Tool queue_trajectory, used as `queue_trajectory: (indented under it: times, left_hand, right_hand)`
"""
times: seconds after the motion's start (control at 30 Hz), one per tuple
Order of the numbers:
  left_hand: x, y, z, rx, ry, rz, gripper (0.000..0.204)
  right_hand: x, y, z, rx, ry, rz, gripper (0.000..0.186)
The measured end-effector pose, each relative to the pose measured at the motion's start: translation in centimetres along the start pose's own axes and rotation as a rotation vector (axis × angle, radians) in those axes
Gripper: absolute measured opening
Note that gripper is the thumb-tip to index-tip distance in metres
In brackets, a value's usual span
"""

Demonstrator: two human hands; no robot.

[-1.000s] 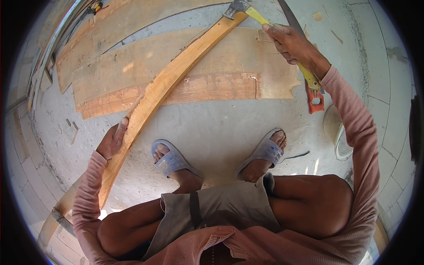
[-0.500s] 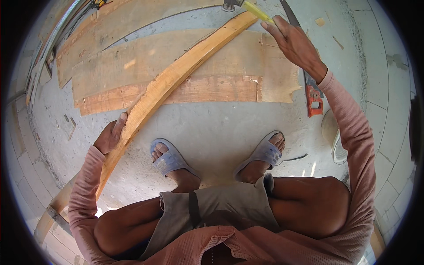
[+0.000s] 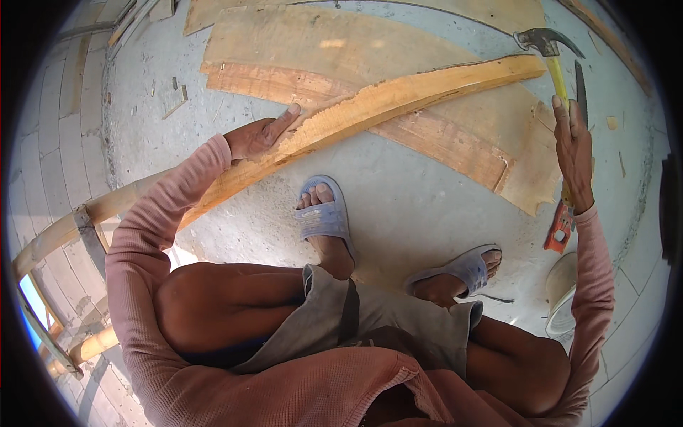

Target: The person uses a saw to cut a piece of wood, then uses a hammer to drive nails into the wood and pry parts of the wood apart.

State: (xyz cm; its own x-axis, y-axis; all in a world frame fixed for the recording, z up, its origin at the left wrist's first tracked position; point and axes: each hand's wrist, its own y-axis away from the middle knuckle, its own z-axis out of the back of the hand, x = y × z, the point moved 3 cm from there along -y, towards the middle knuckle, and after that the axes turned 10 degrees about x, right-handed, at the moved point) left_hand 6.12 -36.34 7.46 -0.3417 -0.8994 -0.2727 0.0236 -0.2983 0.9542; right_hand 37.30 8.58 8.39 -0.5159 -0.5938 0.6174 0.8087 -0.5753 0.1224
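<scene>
My left hand [image 3: 262,136] grips a long, slightly curved wooden beam [image 3: 377,107] near its lower left part, thumb lying along the top face. From there the beam slants up to the right. My right hand [image 3: 573,146] is closed round the yellow handle of a claw hammer [image 3: 558,75]. The hammer's dark metal head [image 3: 544,41] is just beyond the beam's far right end, its claw pointing right. Partly behind my right hand and the hammer lies a handsaw with a red-orange grip [image 3: 559,229].
Thin plywood sheets [image 3: 284,43] lie on the concrete floor under the beam. A pale round container [image 3: 562,302] stands beside my right forearm. At the left is a wooden frame [image 3: 71,228]. Small wood scraps [image 3: 176,102] lie near the left wall, and a timber strip [image 3: 612,43] at the far right.
The view has turned left, so the scene sits further right. The hammer now shows whole, more upright, at the beam's far end. Both hands keep their hold.
</scene>
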Motion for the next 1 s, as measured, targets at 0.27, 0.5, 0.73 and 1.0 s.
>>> queue_trajectory:
  times: [0.27, 0.5, 0.73, 1.0]
  left_hand:
    - [-1.6, -0.9, 0.0, -0.170, 0.074, -0.165, 0.113]
    - [-10.5, -5.1, 3.4, -0.129, -0.160, -0.212, 0.116]
    - [-14.0, -8.0, 5.2, -0.115, -0.135, -0.550, 0.099]
    - [-13.9, -10.9, 9.6, -0.374, -0.433, -0.276, 0.071]
  right_hand:
    - [2.8, 3.6, 0.8, 0.149, -0.191, -0.280, 0.044]
    - [6.2, 3.9, 0.0, 0.286, -0.062, -0.101, 0.049]
    - [7.0, 5.2, -0.2, 0.331, -0.227, -0.248, 0.052]
    - [7.4, 6.3, -0.5, 0.395, -0.280, -0.355, 0.053]
